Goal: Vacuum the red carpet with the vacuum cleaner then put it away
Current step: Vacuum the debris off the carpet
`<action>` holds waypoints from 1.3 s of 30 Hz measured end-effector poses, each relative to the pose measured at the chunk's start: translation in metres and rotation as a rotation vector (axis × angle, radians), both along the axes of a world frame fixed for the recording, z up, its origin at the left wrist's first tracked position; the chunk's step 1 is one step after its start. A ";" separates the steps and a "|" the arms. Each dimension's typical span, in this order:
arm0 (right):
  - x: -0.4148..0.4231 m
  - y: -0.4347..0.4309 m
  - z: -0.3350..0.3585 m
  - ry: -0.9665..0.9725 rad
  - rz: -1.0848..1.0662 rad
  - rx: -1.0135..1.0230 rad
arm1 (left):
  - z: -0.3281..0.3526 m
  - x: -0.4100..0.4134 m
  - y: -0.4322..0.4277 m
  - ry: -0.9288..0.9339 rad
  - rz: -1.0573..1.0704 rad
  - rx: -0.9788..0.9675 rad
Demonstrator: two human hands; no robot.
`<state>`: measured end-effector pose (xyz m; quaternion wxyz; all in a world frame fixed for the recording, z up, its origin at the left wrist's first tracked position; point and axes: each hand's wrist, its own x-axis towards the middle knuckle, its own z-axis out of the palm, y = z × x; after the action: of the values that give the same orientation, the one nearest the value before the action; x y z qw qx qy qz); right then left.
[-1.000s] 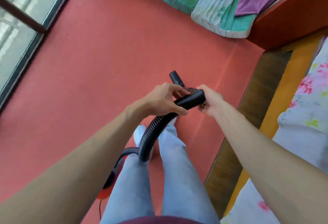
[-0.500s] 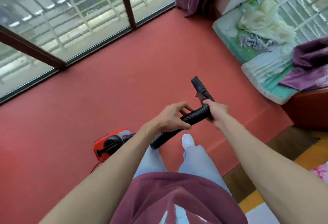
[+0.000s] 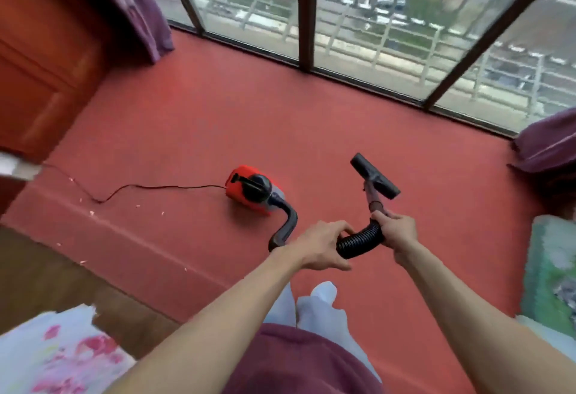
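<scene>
Wooden door panel [image 3: 46, 66] at 10 o'clock of frame, purple curtain [image 3: 137, 7] just beside it at 11. Floral bedding [image 3: 56, 353] at 8 o'clock, with a strip of wood floor [image 3: 46, 284] between it and the red carpet [image 3: 218, 119]. The carpet fills mid frame and runs up to the window [image 3: 374, 25] at 12 o'clock. Pale specks [image 3: 92, 213] are scattered along the carpet edge at 9 o'clock. A thin black cord [image 3: 140, 188] lies on the carpet and runs from the left side to the vacuum cleaner [image 3: 246, 188]. It has a small red and black body and sits on the carpet near frame centre, at 10 o'clock of the left hand and apart from it. Maroon shirt [image 3: 296, 359] and pale trouser legs [image 3: 321, 300] at 6 o'clock. The black hose [image 3: 360, 241] leaves the body at its 4 o'clock side, bends down behind the left wrist and comes out ribbed between both hands. Left hand [image 3: 321, 245]: fingers curled over the ribbed hose, gripping it. Right hand [image 3: 397, 231], at 3 o'clock of the left: fingers wrapped round the hose end where it joins the dark tube [image 3: 372, 198]. The tube points to 12 o'clock from the right hand and ends in a flat black floor nozzle [image 3: 375, 180]. Cannot tell if the nozzle touches the carpet. Second curtain [image 3: 548, 144] at 3 o'clock, green padded mat [image 3: 551, 284] at 4 o'clock.
</scene>
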<state>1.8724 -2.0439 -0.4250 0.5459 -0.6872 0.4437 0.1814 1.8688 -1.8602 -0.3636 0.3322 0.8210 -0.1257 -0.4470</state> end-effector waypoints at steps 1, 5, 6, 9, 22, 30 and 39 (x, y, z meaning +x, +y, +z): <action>0.005 0.016 0.001 -0.009 0.075 0.001 | 0.000 -0.005 0.014 -0.004 0.058 0.006; 0.020 0.077 0.006 -0.054 0.372 -0.023 | 0.001 -0.027 0.071 -0.019 0.252 0.020; 0.023 0.092 0.006 -0.065 0.439 -0.028 | 0.001 -0.032 0.084 -0.028 0.301 0.018; 0.032 0.140 0.010 -0.085 0.637 -0.066 | 0.002 -0.050 0.124 -0.053 0.449 0.023; 0.016 0.312 0.011 -0.042 1.071 -0.116 | -0.008 -0.113 0.264 -0.070 0.728 0.107; 0.005 0.319 -0.012 -0.015 1.365 -0.209 | -0.031 -0.149 0.244 -0.019 0.968 0.153; 0.003 0.267 -0.041 -0.014 1.738 -0.241 | -0.053 -0.169 0.131 0.062 1.264 0.248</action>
<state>1.8754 -1.7767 -0.4662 0.1407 -0.8360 -0.2240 0.4807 1.6997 -1.7293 -0.4165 0.4374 0.7558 0.4444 -0.2000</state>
